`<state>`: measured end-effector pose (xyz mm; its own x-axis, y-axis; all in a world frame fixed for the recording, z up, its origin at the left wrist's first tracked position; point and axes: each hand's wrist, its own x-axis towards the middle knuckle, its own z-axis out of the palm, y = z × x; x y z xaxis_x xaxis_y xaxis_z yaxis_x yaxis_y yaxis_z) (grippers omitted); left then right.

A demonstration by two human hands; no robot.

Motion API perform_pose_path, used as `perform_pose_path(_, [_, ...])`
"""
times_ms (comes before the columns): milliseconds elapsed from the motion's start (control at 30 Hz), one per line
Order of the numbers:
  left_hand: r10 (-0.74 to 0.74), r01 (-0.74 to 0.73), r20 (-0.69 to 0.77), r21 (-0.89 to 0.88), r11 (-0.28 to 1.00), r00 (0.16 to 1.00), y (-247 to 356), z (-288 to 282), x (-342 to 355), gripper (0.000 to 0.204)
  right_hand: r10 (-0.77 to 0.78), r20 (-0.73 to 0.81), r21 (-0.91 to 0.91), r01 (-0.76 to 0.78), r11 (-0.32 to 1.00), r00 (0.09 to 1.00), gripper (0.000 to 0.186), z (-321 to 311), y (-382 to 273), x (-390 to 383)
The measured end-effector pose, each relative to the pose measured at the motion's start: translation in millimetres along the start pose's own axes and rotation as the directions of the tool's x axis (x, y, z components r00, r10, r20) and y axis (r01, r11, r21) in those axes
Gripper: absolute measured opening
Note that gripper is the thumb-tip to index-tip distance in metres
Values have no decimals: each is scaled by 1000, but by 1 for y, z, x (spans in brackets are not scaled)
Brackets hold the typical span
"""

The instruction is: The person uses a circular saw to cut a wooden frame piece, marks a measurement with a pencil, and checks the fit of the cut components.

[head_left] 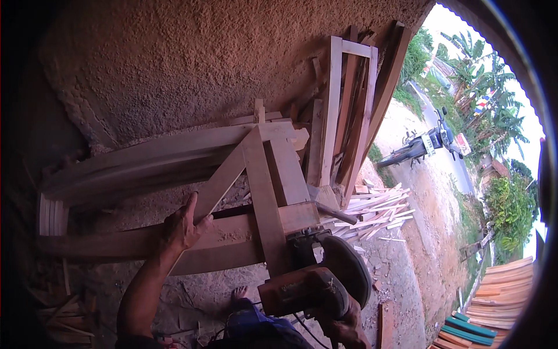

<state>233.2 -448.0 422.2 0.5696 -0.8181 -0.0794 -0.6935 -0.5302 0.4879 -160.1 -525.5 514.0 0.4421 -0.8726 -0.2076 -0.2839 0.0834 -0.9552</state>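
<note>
My left hand [185, 227], at the center-left, grips an angled wooden board [225, 177] lying across a stack of timber frames [139, 148]. Where its upper end meets a straight board [257, 192], the two form a point. My right hand [343, 326], at the lower right, is closed round the handle of an orange and black circular saw [293, 291]. The saw’s front plate and dark guard are at the straight board’s near end, which they partly hide. A black cord hangs below the tool.
Wooden frames and planks [337, 104] lean on a rough wall [203, 58]. Offcuts [378, 212] lie on the ground to the right. Outside stand a motorbike [424, 142] and plants. Stacked boards [494, 291] fill the lower right. My bare foot [238, 294] shows below the frames.
</note>
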Motion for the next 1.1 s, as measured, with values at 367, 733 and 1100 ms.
perform_pose_path(367, [16,-16,11,-37,999,1000,-5,2,2,87,118,34,4,-118,993,992,20,-27,43,-17])
perform_pose_path(733, [23,-23,15,-18,1000,1000,-11,3,1,88,21,156,111,-39,993,988,20,-2,-7,17])
perform_pose_path(1100, [103,-104,-62,-24,994,993,-19,11,4,88,87,190,26,-93,995,978,12,0,-19,40])
